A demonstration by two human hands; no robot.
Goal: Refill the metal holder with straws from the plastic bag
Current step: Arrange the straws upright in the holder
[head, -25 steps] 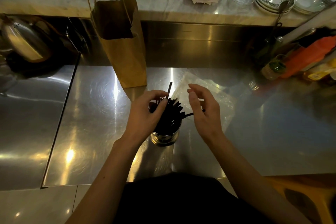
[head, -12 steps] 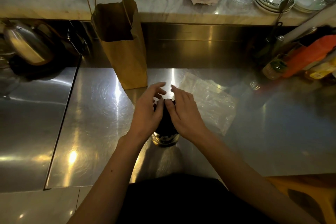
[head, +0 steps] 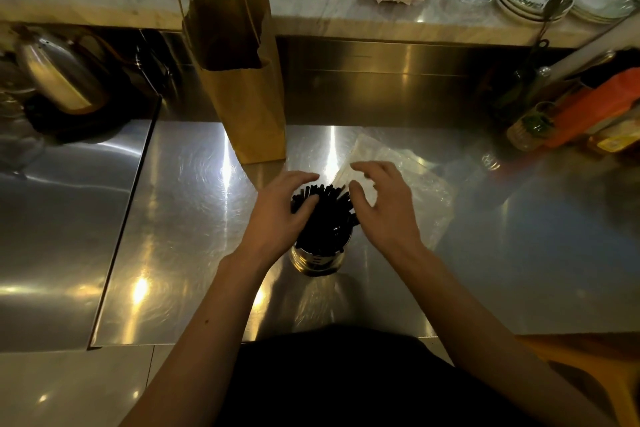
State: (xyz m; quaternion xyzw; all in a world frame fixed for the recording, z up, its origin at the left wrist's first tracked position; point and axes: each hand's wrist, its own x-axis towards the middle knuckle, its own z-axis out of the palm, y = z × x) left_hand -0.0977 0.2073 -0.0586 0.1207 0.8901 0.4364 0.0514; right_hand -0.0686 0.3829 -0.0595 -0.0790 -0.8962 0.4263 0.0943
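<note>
The left hand [head: 277, 215] cups loosely, thumb on the black straws [head: 323, 218] standing in the metal holder [head: 317, 262] mid-tabletop [head: 194, 218]. The right hand [head: 386, 210], fingers spread, brushes their right side, hiding part of the plastic bag [head: 422, 180] lying flat behind.

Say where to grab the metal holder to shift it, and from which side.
Probably best to wrap the bare lower wall of the metal holder, coming in low from the near side. It stands upright on the counter, and black straws fan out over its rim, so the top offers no hold.
</note>
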